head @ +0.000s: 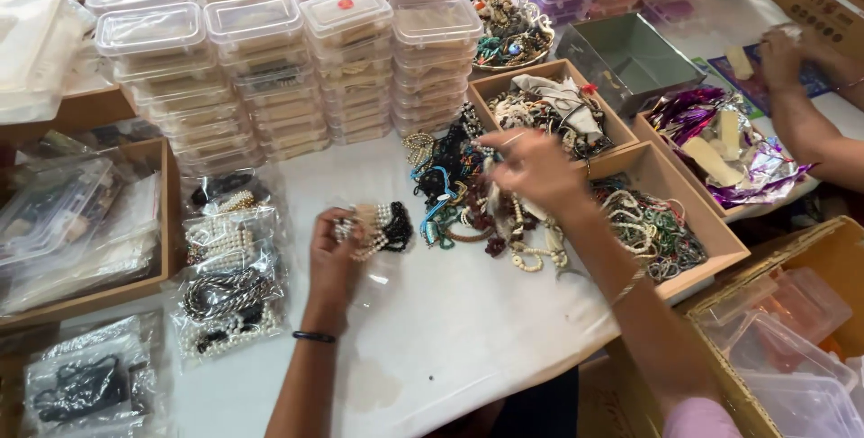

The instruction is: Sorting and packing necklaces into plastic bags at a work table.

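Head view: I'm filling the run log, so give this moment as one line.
left hand: holds bead bracelets | right hand: in the jewellery pile | white table | stacked clear boxes behind

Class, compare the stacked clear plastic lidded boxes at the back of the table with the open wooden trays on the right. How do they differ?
The stacked clear plastic lidded boxes are see-through, closed and piled in tall columns; the open wooden trays are opaque brown, lidless and lie singly, side by side. The boxes' contents lie flat inside, while the trays hold loose tangled bead jewellery. Both are rectangular and rest on the white-covered table.
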